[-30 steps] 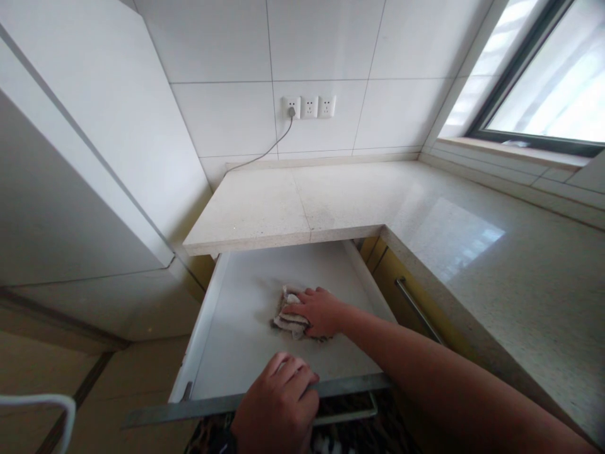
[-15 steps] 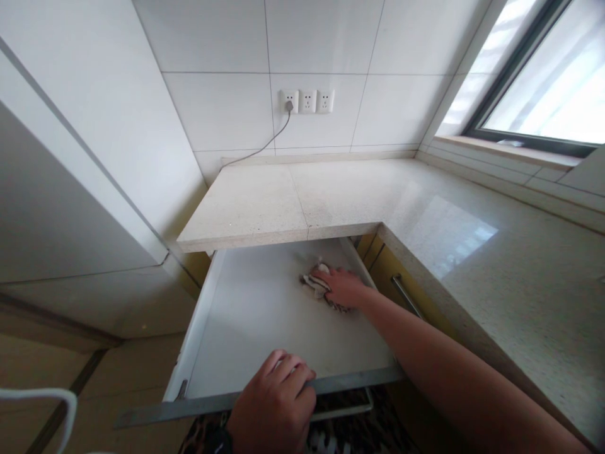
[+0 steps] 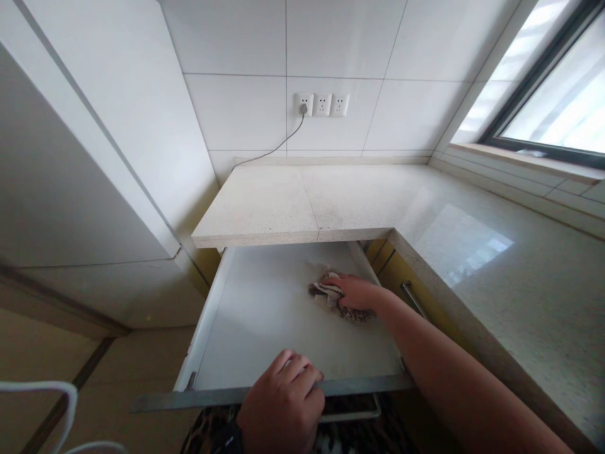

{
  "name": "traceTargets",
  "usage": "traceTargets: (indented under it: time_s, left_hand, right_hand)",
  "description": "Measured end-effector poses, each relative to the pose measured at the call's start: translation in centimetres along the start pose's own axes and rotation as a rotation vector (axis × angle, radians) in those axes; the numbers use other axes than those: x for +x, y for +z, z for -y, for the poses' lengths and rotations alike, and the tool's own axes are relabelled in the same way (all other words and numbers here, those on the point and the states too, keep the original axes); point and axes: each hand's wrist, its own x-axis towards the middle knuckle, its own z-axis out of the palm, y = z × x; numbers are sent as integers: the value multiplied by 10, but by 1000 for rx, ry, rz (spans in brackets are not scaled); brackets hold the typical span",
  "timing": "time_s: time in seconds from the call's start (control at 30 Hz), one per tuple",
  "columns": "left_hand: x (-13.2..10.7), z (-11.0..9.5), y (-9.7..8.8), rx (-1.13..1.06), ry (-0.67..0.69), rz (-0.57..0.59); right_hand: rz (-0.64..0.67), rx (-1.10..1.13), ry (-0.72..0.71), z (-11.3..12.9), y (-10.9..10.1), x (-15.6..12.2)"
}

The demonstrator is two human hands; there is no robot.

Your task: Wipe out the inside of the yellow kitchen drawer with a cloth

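Observation:
A white drawer (image 3: 255, 315) is pulled out from under the counter. Its front edge (image 3: 198, 396) has my left hand (image 3: 283, 400) closed over it, fingers curled to the inner side. Inside the drawer, towards the right, my right hand (image 3: 354, 291) presses a crumpled brown and white patterned cloth (image 3: 331, 296) against the bottom. Part of the cloth spreads out beneath the palm, and the fingertips are bent over its folds. Below the front edge a metal drawer handle (image 3: 352, 416) shows.
The pale stone countertop (image 3: 265, 202) overhangs the drawer and turns along the right side. A yellow cabinet front with a metal handle (image 3: 413, 299) stands close to my right forearm. At left rises a tall white cabinet (image 3: 118, 113). A grey cord (image 3: 283, 142) runs to a wall socket.
The camera view has shifted slightly, moving the scene to the right. My right hand stays on the cloth, which looks a little more spread. My left hand keeps its hold on the drawer edge.

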Motion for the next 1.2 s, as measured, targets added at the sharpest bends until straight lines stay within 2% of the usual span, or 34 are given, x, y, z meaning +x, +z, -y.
traceTargets:
  time_s: [0.1,0.17,0.27,0.37,0.4,0.47,0.6,0.67,0.83,0.97,1.07,1.13,1.2]
  left_hand:
    - [-1,1,1,3,-3,3]
    - [-1,1,2,6,2,-1]
    - [2,0,0,23,7,-14]
    - [6,0,-1,52,11,-89]
    - [8,0,0,64,19,-121]
    - [9,2,3,89,43,-184]
    - [9,7,10,130,80,-260]
    - [9,7,11,132,88,-262]
    - [8,6,11,121,79,-255]
    - [8,6,10,127,78,-220]
    - [7,5,12,128,62,-249]
    - [7,6,15,119,46,-266]
    - [6,6,17,112,31,-254]
  right_hand:
    - [131,179,-58,-9,-6,-9]
    - [272,285,-106,-1,-6,-15]
    - [509,377,-159,27,-1,-17]
    - [746,436,-246,60,7,-14]
    - [809,468,-282,69,11,-12]
    - [853,553,-342,84,18,-7]
    - [800,774,-321,96,31,1]
    - [819,789,-287,95,32,4]
    - [941,657,-235,74,19,2]
    - [947,674,-175,53,8,-7]
    - [807,715,-167,43,0,-12]
    - [596,753,-178,38,-5,-12]
    - [311,698,-178,33,-8,-10]
